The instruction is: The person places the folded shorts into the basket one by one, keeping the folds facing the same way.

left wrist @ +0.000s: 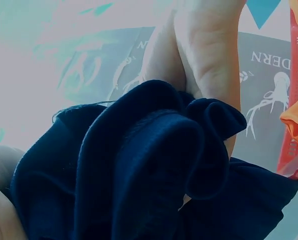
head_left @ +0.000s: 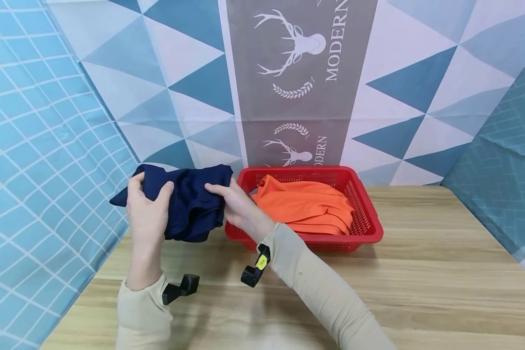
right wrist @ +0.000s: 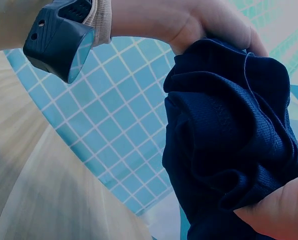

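A bundle of dark navy cloth, folded over in several layers, is held up above the left part of the table. My left hand grips its left end, thumb in front and fingers behind. At the right end my right hand pinches the cloth with the thumb across its front. In the right wrist view the layered edges of the navy cloth bulge between the two hands, and a loose thread hangs along it. The left wrist view shows the navy cloth from below, its rolled hems facing the camera.
Just right of my right hand stands a red perforated plastic basket against the back wall. Folded orange cloth lies inside it. Both stand over a wood-grain table, with a blue tiled-pattern sheet rising at the left.
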Demonstrator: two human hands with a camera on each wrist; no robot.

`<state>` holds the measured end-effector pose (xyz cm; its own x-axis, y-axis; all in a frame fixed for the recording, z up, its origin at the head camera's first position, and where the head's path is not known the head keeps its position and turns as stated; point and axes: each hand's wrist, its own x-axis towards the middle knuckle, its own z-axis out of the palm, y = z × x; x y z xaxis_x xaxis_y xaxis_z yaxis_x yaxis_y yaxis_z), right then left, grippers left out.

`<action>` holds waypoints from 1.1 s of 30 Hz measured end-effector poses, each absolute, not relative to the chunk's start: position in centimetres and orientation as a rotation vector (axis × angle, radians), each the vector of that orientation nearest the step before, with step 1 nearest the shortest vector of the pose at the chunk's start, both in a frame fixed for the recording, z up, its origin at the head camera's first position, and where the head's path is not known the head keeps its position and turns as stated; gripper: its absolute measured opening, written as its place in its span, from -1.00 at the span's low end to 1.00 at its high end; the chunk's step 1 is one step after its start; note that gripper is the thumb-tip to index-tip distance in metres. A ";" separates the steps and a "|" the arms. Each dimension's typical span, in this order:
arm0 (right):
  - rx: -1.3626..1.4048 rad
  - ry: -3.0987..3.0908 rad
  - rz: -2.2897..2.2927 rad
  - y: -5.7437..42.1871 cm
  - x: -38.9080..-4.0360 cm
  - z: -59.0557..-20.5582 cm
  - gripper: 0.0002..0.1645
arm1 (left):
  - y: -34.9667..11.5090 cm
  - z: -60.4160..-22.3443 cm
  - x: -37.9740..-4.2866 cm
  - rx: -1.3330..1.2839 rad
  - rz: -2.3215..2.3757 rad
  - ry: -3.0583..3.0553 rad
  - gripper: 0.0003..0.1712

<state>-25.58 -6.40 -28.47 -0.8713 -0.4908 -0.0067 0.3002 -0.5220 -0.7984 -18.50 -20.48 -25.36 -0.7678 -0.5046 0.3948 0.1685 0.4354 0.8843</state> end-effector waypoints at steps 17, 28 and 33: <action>-0.413 1.229 -2.442 -5.6 -25.7 -27.4 -0.42 | -19.5 -24.3 -18.6 0.205 -1.335 -2.030 -0.48; -0.507 1.300 -2.458 -4.0 -26.4 -27.2 -0.38 | -18.9 -24.6 -19.8 0.103 -1.445 -2.017 -0.48; -0.507 1.339 -2.483 -3.1 -26.7 -27.2 -0.39 | -18.2 -24.9 -20.6 0.055 -1.527 -1.966 -0.50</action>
